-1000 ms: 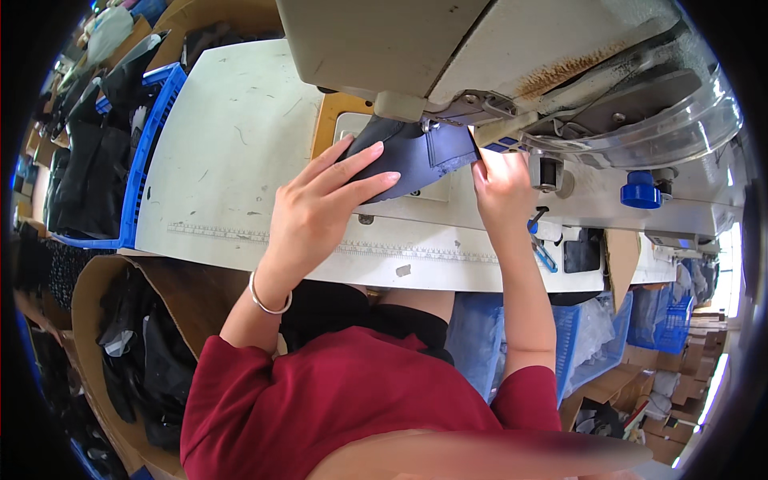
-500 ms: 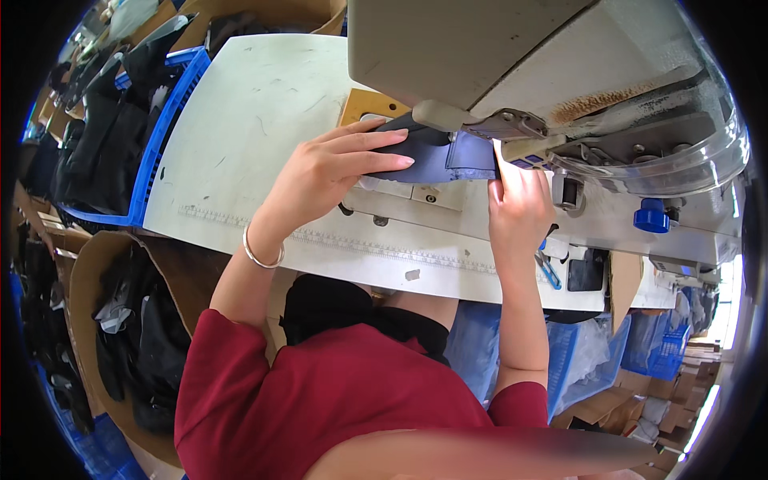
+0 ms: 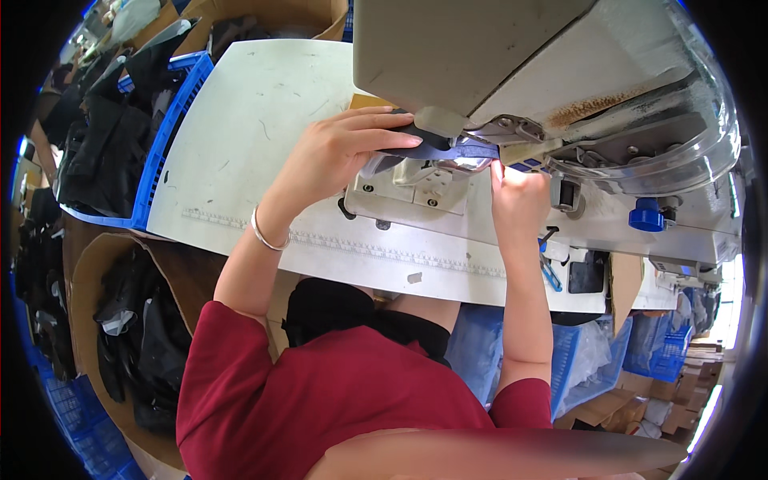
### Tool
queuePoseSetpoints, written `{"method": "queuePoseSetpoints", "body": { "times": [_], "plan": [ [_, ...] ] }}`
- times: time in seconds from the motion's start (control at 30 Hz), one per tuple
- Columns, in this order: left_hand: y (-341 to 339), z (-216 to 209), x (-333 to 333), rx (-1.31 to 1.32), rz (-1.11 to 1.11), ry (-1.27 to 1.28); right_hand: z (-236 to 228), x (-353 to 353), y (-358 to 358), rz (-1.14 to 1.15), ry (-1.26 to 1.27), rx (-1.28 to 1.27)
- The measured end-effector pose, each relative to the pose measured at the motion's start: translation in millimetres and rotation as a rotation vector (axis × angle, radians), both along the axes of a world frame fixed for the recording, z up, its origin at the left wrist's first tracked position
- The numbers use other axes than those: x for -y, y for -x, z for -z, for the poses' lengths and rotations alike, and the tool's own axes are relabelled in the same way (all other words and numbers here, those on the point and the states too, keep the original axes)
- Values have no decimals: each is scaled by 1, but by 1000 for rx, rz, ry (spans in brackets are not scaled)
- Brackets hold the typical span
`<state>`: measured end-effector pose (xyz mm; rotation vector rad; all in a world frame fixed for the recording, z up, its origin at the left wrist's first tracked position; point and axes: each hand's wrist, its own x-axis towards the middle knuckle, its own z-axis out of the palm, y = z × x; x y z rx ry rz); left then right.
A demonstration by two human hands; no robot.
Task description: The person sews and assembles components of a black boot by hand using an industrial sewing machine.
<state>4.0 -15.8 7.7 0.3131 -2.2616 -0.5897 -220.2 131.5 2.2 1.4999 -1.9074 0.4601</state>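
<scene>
A dark blue-black piece of fabric or leather (image 3: 436, 150) is held up at the sewing machine (image 3: 480, 56), just under its head and above the bed plate (image 3: 416, 190). My left hand (image 3: 344, 148), with a bangle at the wrist, grips the piece's left part. Its fingers lie together over the top and the thumb is out of sight. At the other end, my right hand (image 3: 522, 196) is closed, pinching the right edge between thumb and forefinger. The machine head covers the piece's far side and the needle.
A printed ruler scale (image 3: 384, 250) runs along the white table (image 3: 232, 120). Blue-handled snips (image 3: 550, 274) and a black flat object (image 3: 588, 272) lie right. Dark pieces fill a blue crate (image 3: 152, 172) and a carton (image 3: 84, 320) at left. Blue bins (image 3: 588, 360) stand below right.
The dark piece has tilted and shifted away from me, so less of its face shows and more of the bed plate is bare. Both hands keep hold of it.
</scene>
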Motion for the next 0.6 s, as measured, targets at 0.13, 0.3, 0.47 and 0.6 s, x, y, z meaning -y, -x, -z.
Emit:
{"method": "queuePoseSetpoints", "body": {
  "times": [0.13,0.3,0.47,0.6],
  "plan": [
    [-3,0,4,22,-25,-14,-2,10,-4,-58,82,71],
    [-2,6,6,-146,33,82,-13,-2,-15,-35,-110,454],
    [-3,9,1,-125,37,112,8,-2,-7,27,18,90],
    [-14,12,-12,-81,-91,257,33,-13,-25,-309,473,300]
  ]
}}
